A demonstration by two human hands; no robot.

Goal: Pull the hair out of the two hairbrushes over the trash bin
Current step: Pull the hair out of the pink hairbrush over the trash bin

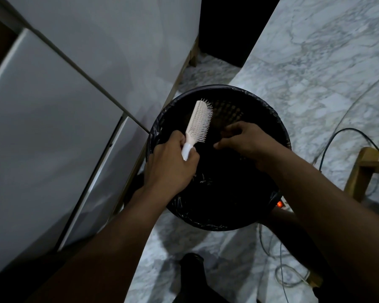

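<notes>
A pale pink and white hairbrush (198, 121) is held over the black trash bin (269, 106), bristles turned right. My left hand (171, 162) grips its white handle. My right hand (243, 141) hovers just right of the bristles, above the bin's dark inside, with fingertips pinched together; whether hair is between them is too dark to tell. The bin has a mesh wall and a black liner bag. Only one brush is visible.
A white cabinet or appliance (53, 119) stands close on the left. The floor (315, 62) is grey-veined marble. Cables (333, 141) and a power strip with a lit orange switch (279, 204) lie right of the bin. A wooden furniture leg (359, 171) stands at right.
</notes>
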